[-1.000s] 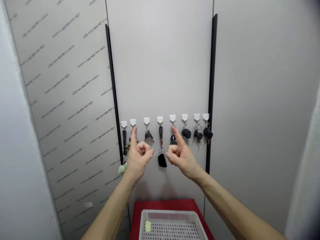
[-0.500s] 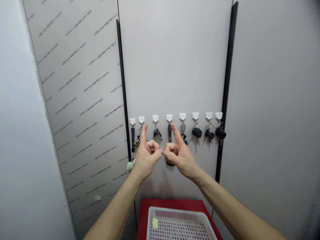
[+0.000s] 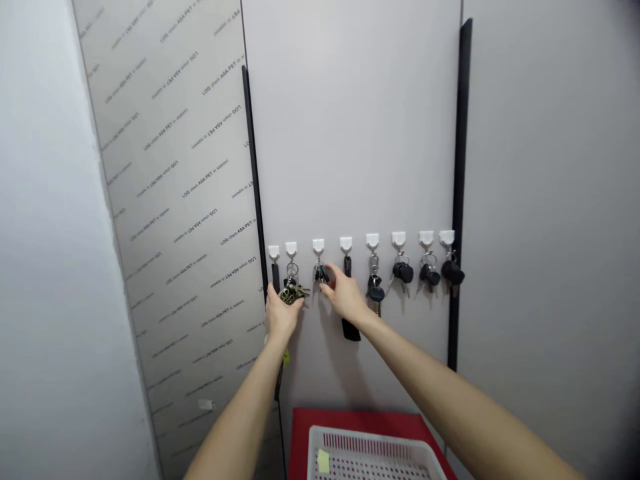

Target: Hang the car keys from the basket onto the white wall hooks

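Metal keys (image 3: pixel 291 293) hang near "ASA PET" panel (image 3: pixel 185 220)

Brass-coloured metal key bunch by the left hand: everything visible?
The brass-coloured metal key bunch hangs by a silvery round metal ring from the white, plastic-looking hook second from left. It shows a rounded openwork piece, slender parts jutting right, and a dark piece among them. The bare left hand is just below, thumb and fingers either side; contact is unclear.
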`<state>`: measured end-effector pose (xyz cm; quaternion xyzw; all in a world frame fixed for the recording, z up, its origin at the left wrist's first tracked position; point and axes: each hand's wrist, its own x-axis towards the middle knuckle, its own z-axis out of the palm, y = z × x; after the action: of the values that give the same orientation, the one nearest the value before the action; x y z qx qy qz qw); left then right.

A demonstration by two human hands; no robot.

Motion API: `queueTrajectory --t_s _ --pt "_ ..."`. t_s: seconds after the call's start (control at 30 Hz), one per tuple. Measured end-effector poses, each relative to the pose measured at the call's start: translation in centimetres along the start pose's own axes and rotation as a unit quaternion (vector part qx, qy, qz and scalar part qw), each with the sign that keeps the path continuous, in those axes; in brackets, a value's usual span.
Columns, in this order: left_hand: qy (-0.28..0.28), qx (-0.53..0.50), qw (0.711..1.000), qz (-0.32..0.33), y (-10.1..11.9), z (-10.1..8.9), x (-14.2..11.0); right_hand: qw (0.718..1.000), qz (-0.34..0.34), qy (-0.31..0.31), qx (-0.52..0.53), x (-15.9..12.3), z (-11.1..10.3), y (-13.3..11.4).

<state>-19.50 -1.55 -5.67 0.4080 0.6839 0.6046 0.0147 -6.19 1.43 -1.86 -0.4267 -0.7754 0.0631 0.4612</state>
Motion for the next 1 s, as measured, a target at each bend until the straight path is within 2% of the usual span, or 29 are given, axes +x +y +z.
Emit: queueTrajectory --t_s 0.1,0.23,0.3,0.4,0.47,0.53,0.67,0.73,0.83,0.9,1.0 --pt "-0.018 -0.07 0.997 -0.013 0.3 0.2 0.3 1.0 0.005 -0.013 -0.014 0.7 0.3 0.0" --pt "-0.1 -0.228 0.969 -0.004 1.8 -1.7 1.0 0.999 -0.02 0.014 -0.034 1.7 -1.4 0.0" --pt "-0.107 -0.285 0.953 0.009 3.1 -2.9 1.5 0.998 -0.042 0.039 -0.031 2.5 -2.5 -0.6" --pt "-0.087 -0.327 0.94 0.036 5.4 -4.0 2.5 0.995 -0.085 0.051 -0.027 3.9 -3.6 -2.2" --pt "-0.078 -0.323 0.941 0.064 7.0 -4.4 3.4 0.992 -0.122 0.025 -0.029 4.6 -3.8 -3.4" --pt "-0.093 -0.312 0.941 0.093 8.5 -4.7 4.2 0.986 -0.161 -0.021 -0.04 4.8 -3.6 -4.1" --pt "-0.126 -0.305 0.935 0.127 10.0 -5.7 4.7 0.974 -0.185 -0.115 -0.069 2.8 -2.8 -3.0" --pt "-0.16 -0.318 0.927 0.117 9.9 -6.2 4.0 0.966 -0.181 -0.176 -0.055 0.7 -2.5 -1.3" --pt "-0.25 -0.326 0.91 0.06 8.3 -6.0 1.3 0.942 -0.173 -0.285 -0.033 -3.3 -2.0 1.9" --pt "-0.289 -0.311 0.905 0.016 6.3 -5.0 -1.3 0.925 -0.153 -0.346 -0.034 -6.3 -1.6 4.0" --pt "-0.321 -0.286 0.902 -0.031 2.6 -2.3 -5.9 0.902 -0.107 -0.415 -0.056 -10.6 -1.0 7.0"
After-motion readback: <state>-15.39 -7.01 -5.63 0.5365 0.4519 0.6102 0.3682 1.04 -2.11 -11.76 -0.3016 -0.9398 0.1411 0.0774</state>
